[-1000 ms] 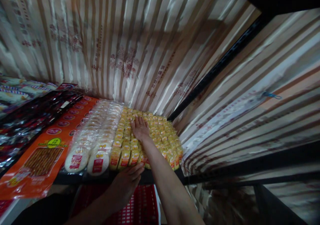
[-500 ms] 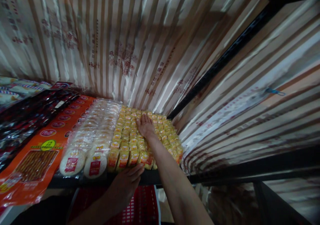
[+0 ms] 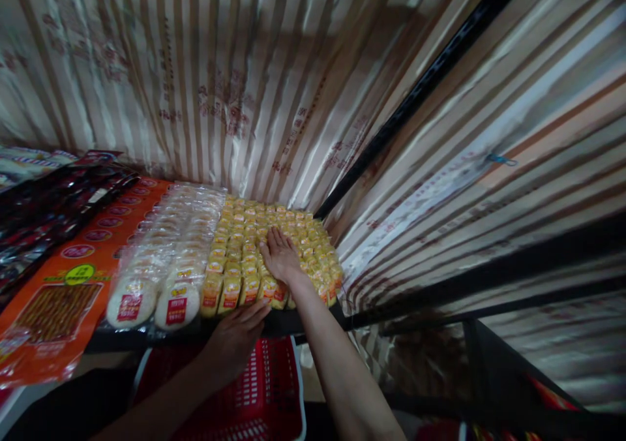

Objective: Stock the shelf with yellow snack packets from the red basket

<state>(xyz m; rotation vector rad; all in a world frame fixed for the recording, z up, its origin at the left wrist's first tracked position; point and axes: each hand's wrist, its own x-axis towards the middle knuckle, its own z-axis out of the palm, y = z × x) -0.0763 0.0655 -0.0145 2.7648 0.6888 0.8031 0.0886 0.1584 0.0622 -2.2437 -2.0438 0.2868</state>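
Rows of small yellow snack packets (image 3: 239,232) lie flat on a dark shelf. My right hand (image 3: 280,258) rests palm down on top of them, fingers stretched out and together. My left hand (image 3: 235,338) is at the shelf's front edge, its fingers flat against the front row of yellow packets. Left of these lie clear packs of round white cakes with red labels (image 3: 171,265).
Orange snack bags (image 3: 63,284) and dark shiny packets (image 3: 44,219) lie further left. Striped plastic sheeting (image 3: 220,82) covers the back and right side, along a black shelf frame (image 3: 415,89). A red basket (image 3: 264,395) sits below the shelf.
My right hand has slid back toward me over the yellow packets. The view has shifted down and right; the left hand stays at the front edge.
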